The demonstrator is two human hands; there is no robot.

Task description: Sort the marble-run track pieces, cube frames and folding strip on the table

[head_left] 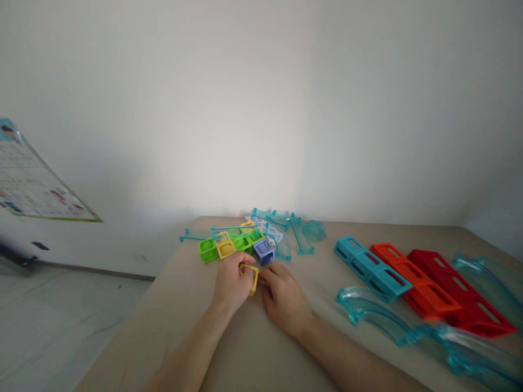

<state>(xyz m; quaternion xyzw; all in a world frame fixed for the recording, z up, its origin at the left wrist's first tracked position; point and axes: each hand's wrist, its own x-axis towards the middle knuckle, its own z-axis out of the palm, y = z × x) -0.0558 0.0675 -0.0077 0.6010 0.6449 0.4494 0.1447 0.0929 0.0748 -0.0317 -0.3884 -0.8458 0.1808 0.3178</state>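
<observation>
At the far left we see a poster (pixel 32 179) hanging tilted on the white wall, with the pale floor (pixel 61 326) below it. The beige table (pixel 196 321) starts to the right of that, and both forearms reach across it from the bottom edge.

Near the table's far side we find a cluster of blocks, a green block (pixel 207 250) at its left end, a yellow block (pixel 225 248) touching it, more green ones behind, and a purple block (pixel 263 251) at the right end. Thin clear teal track pieces (pixel 286 222) lie just behind and beside this cluster.

In front of the cluster, the left hand (pixel 229 284) rests on the table with its fingers curled in and pinching the yellow frame (pixel 251 275). The frame stands on edge between the two hands, just in front of the purple block. The right hand (pixel 285 298) lies just beside it, palm down, with its fingers bent and held close together. Their tips reach the frame's right side, but we cannot tell whether they grip it or only touch it.

Further right, well apart from the hands, three long blocks lie side by side and touching. They are a blue block (pixel 371 267), an orange block (pixel 414 279) and a red block (pixel 460 291). A clear curved track (pixel 379 314) lies in front of them and runs towards the right edge.
</observation>
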